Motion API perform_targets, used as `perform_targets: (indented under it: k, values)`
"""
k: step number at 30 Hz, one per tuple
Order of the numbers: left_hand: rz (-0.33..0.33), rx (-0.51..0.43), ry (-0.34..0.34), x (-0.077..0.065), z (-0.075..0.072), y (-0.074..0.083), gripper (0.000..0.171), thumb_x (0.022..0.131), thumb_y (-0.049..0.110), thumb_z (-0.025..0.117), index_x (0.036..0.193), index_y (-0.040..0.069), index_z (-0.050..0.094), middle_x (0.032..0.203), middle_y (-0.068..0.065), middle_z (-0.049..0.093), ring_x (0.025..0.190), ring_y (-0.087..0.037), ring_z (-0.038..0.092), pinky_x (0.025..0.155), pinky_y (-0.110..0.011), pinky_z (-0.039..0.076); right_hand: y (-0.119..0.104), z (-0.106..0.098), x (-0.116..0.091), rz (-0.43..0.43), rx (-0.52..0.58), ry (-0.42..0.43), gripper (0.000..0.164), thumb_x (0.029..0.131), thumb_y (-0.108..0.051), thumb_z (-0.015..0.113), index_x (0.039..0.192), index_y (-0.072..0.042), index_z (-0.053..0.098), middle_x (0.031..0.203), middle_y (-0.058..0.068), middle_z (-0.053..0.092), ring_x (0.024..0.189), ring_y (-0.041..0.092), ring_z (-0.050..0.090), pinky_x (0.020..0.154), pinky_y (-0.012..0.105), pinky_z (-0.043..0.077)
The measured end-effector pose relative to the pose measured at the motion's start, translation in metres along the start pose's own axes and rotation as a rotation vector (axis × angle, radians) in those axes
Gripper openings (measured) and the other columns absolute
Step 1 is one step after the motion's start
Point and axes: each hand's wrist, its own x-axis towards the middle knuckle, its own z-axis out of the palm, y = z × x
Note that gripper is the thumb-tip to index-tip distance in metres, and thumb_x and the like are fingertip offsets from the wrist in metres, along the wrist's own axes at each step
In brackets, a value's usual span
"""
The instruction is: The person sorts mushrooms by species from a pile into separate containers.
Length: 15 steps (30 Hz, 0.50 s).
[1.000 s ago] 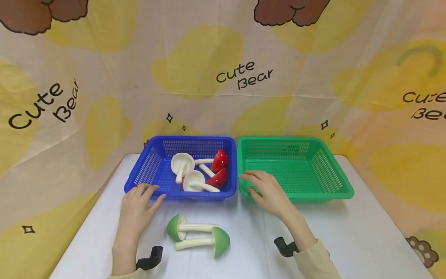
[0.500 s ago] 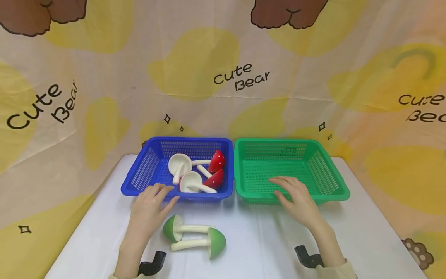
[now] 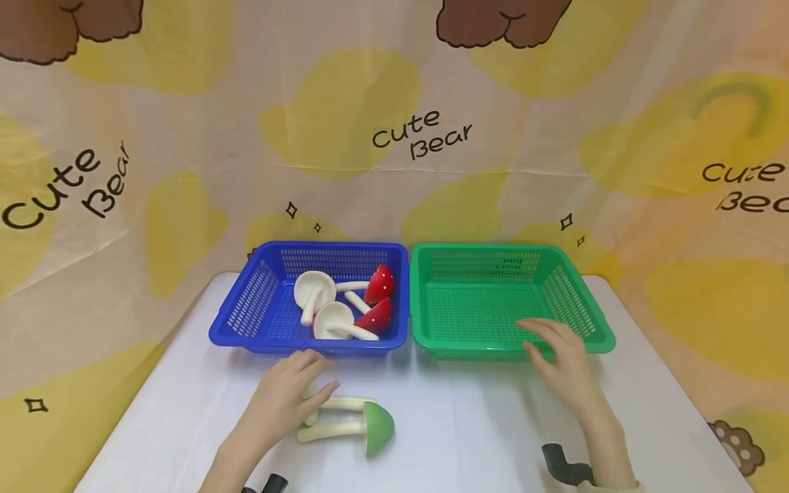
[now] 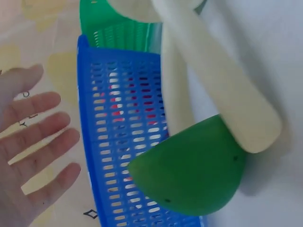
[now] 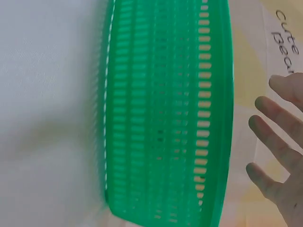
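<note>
Two toy mushrooms with green caps lie side by side on the white table; the nearer green mushroom (image 3: 377,428) shows fully in the head view. My left hand (image 3: 285,390) hovers over the cap of the farther green mushroom (image 4: 189,170), hiding most of it from the head camera. Nothing is in that hand, and its fingers are apart in the left wrist view. My right hand (image 3: 564,363) hangs with loosely bent fingers over the front right rim of the green basket (image 3: 481,347), holding nothing.
Several red-capped mushrooms, among them a spotted red mushroom (image 3: 380,284), lie in the blue basket (image 3: 246,341), left of the green one. Both baskets stand at the table's back, before a printed cloth (image 3: 345,109). Black wrist mounts (image 3: 564,465) stick out by my forearms.
My left hand has come off the blue basket's front rim, moving right and nearer over the green mushrooms. My right hand has shifted right along the green basket. The mushrooms have stayed put.
</note>
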Motion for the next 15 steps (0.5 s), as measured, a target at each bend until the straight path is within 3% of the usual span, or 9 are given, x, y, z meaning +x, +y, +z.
perform_targets:
  k: [8, 15]
  values:
    - [0.134, -0.074, -0.024, -0.015, 0.013, 0.005, 0.024, 0.076, 0.028, 0.079, 0.096, 0.020, 0.069, 0.091, 0.013, 0.061, 0.082, -0.004, 0.058, 0.072, -0.025, 0.053, 0.016, -0.010, -0.008, 0.080, -0.020, 0.023, 0.040, 0.073, 0.004, 0.077, 0.111, -0.004, 0.068, 0.113, 0.014, 0.066, 0.110, 0.034, 0.053, 0.093, 0.046, 0.038]
    - [0.159, -0.087, -0.068, -0.031, 0.023, 0.012, 0.020, 0.080, 0.032, 0.076, 0.096, 0.023, 0.069, 0.089, 0.016, 0.058, 0.081, -0.001, 0.051, 0.070, -0.019, 0.048, 0.026, -0.013, -0.018, 0.103, -0.065, 0.048, 0.041, 0.070, 0.002, 0.079, 0.110, -0.004, 0.068, 0.112, 0.017, 0.066, 0.108, 0.035, 0.054, 0.092, 0.050, 0.039]
